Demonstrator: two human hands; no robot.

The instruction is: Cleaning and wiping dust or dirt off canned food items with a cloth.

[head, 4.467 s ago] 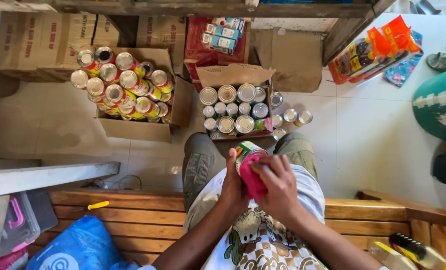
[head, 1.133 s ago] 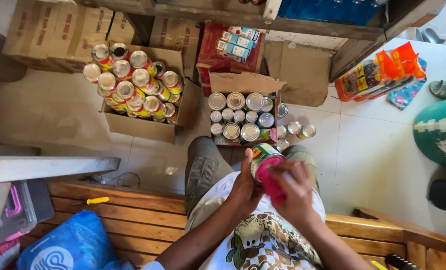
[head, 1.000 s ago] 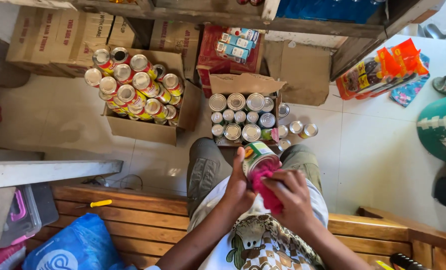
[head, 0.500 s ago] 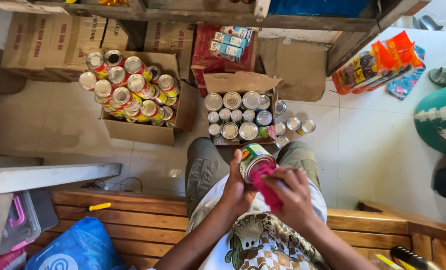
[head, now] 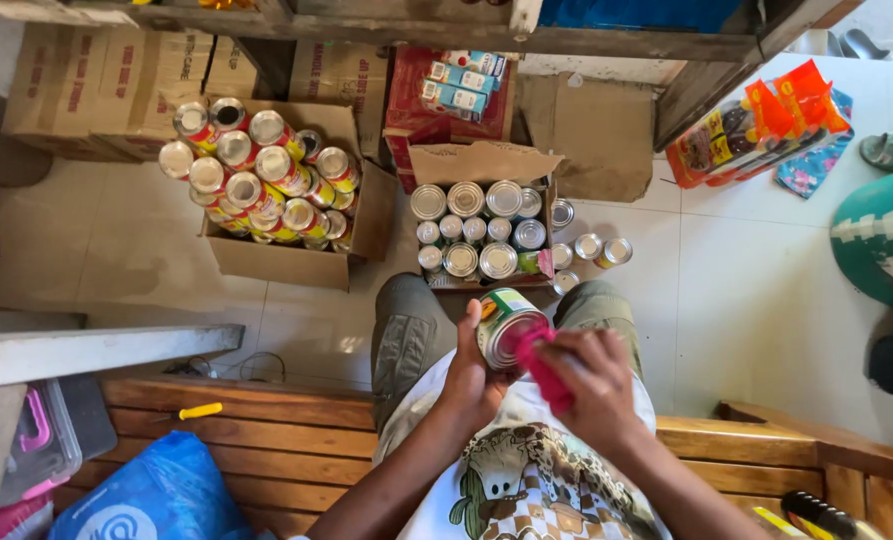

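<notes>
We see the left hand [head: 471, 375] wrapped round the side of a round metal tin can with a green and white label [head: 506, 325], thumb up along its left edge, fingers closed firmly on the body. The can is held above the lap, between the two knees in olive trousers [head: 411, 330], tilted so that its silvery end faces the right hand.

The right hand [head: 591, 385] is closed on a bright pink cloth [head: 541, 365], bunched under the fingers and pressed against the can's end. Cloth and can are touching.

On the white tiled floor [head: 766, 280] just ahead of the knees stands an open brown cardboard box of silver-topped tins [head: 481, 235], upright in rows. A few loose silver tins [head: 596, 250] stand on the tiles just to its right. To the left, apart from it, is a second open cardboard box heaped with red and yellow labelled tins [head: 256, 185], lying on their sides.

The person sits on a slatted wooden bench [head: 266, 430]. A yellow-handled screwdriver [head: 196, 411] lies on the slats to the left, and a blue plastic bag [head: 156, 495] sits below it.
</notes>
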